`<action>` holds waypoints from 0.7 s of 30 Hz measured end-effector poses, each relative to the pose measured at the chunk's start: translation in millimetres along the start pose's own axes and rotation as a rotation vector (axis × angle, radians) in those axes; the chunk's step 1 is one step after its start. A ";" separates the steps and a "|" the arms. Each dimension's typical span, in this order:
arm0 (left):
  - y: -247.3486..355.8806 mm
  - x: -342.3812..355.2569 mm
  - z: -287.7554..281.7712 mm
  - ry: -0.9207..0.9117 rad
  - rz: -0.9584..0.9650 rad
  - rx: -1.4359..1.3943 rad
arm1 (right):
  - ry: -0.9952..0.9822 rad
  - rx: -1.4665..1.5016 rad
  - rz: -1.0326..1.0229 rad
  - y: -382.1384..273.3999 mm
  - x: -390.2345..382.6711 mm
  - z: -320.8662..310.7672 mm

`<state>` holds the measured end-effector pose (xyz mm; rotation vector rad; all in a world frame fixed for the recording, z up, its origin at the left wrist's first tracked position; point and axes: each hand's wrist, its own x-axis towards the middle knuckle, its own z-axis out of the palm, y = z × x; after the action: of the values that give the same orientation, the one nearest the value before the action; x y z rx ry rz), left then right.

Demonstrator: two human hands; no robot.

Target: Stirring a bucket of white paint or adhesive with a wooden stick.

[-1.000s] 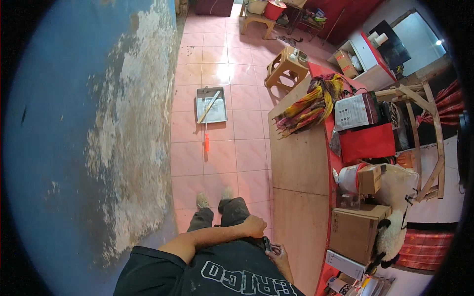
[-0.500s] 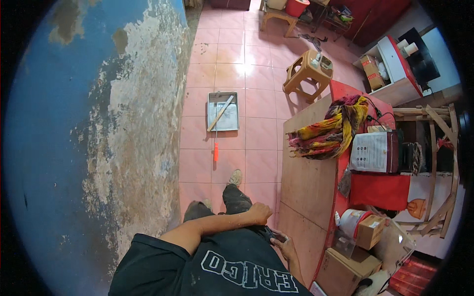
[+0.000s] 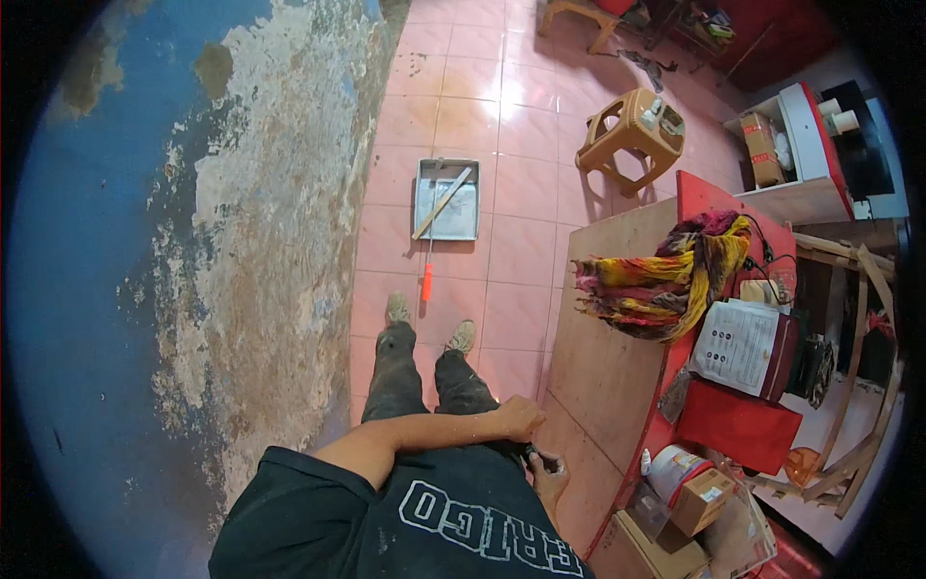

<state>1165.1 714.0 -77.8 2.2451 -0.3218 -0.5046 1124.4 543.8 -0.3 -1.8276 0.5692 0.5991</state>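
My left hand [image 3: 519, 418] reaches across my body to my right hip, fingers curled; what it grips, if anything, is hidden. Just below it, my right hand [image 3: 548, 471] is closed at a small dark object by my waist, too hidden to name. Ahead on the pink tiles lies a shallow grey paint tray [image 3: 465, 220] with a pale wooden stick [image 3: 440, 207] across it and a thin metal rod ending in an orange handle [image 3: 426, 282], which sticks out toward my feet. My feet [image 3: 460, 337] stand just short of the handle.
A peeling blue wall [image 3: 231, 241] runs along my left. On the right stand a wooden-faced red counter [image 3: 603, 386] with a colourful scarf [image 3: 656, 280], papers [image 3: 733, 343] and boxes [image 3: 699, 497], a plastic stool [image 3: 627, 145] with items on it, and a cabinet [image 3: 805, 135].
I have walked forward, so my feet have come nearer the tray's handle and the stool and counter have shifted in view. Both hands stay at my right hip.
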 end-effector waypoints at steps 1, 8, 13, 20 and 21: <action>1.4 0.5 -0.1 0.008 0.014 -0.028 | 0.000 -0.010 0.007 13.7 4.4 2.3; -16.1 5.5 -25.2 -0.087 -0.027 -0.141 | -0.147 -0.223 0.109 6.8 30.2 18.0; -40.9 -1.6 -40.0 -0.102 0.009 -0.170 | -0.277 -0.132 0.053 -22.9 12.8 42.1; -80.8 -25.4 -72.7 -0.170 0.121 -0.359 | -0.164 -0.614 -0.277 26.0 58.4 128.3; -92.5 -31.1 -72.9 -0.147 0.172 -0.357 | -0.102 -0.699 -0.240 37.7 59.6 134.2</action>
<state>1176.8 833.9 -95.8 1.8225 -0.4576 -0.5859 1128.2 653.6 -104.9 -2.4514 0.0530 0.7811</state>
